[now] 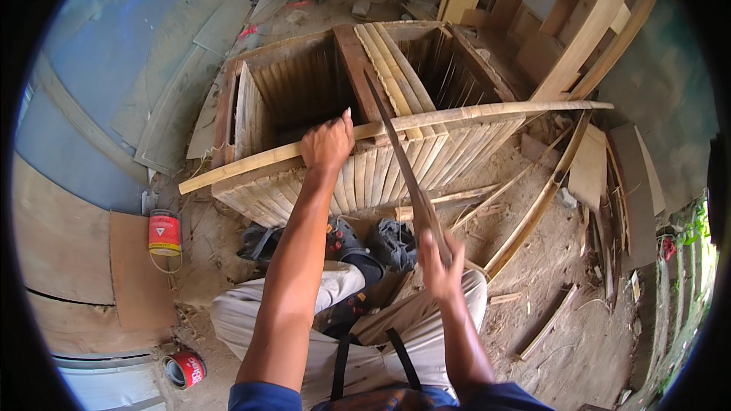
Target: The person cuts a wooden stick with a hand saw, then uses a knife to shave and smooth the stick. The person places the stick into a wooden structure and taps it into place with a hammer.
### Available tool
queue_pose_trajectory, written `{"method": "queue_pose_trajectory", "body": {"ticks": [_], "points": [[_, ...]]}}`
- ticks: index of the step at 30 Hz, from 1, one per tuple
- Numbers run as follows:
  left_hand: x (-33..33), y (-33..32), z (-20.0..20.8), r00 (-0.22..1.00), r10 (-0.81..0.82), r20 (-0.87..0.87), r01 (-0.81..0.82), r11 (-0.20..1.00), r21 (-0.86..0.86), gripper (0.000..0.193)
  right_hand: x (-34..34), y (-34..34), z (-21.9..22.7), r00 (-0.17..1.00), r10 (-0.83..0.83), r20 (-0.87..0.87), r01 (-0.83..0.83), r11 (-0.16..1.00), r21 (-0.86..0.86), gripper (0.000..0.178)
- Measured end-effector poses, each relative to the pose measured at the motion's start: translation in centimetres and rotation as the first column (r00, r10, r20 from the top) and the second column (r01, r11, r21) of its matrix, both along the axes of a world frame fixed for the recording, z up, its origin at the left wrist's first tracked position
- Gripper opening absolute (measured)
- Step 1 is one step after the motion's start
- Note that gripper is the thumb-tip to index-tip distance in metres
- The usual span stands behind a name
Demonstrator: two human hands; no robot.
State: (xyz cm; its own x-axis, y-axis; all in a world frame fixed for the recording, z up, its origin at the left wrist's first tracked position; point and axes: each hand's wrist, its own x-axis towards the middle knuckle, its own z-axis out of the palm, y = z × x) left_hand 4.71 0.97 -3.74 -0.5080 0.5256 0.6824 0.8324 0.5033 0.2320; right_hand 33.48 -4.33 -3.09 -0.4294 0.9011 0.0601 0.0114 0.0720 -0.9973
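A long split-bamboo strip point(472, 113) lies across the top near edge of a wooden frame point(350, 53) sided with bamboo slats point(365, 175). My left hand point(329, 141) is closed around the strip left of its middle, thumb pointing up. In my right hand point(442, 266) is the handle of a long, narrow, dark-bladed tool point(407, 167); whether it is a saw or a machete I cannot tell. Its blade slants up and away, crossing the strip just right of my left hand. The tip reaches over the frame's middle boards.
Two paint cans, one upright point(164, 233) and one tipped point(185, 370), stand at the left near plywood sheets point(76, 236). Curved bamboo pieces point(541, 198) and offcuts lie on the dirt floor at right. Planks point(594, 23) lean at the back right. Dark cloth point(394, 243) lies near my foot.
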Motion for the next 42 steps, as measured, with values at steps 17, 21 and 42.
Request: {"method": "queue_pose_trajectory", "body": {"ticks": [17,21,42], "points": [[-0.1,-0.1,-0.2,1.0,-0.029,0.008,0.029,0.999,0.031,0.051,-0.9,0.8,-0.4,0.997,0.062,-0.046,-0.065,0.994,-0.082,0.028],[-0.1,0.2,0.3,0.995,0.062,0.081,-0.056,0.995,-0.077,0.051,-2.9,1.9,-0.7,0.998,0.062,-0.028,-0.056,0.983,0.177,0.024],[-0.2,0.0,-0.1,0.994,0.058,0.094,-0.048,0.993,-0.107,0.052,4.6,-4.1,-1.5,0.998,0.067,-0.002,-0.066,0.985,0.16,0.027]]}}
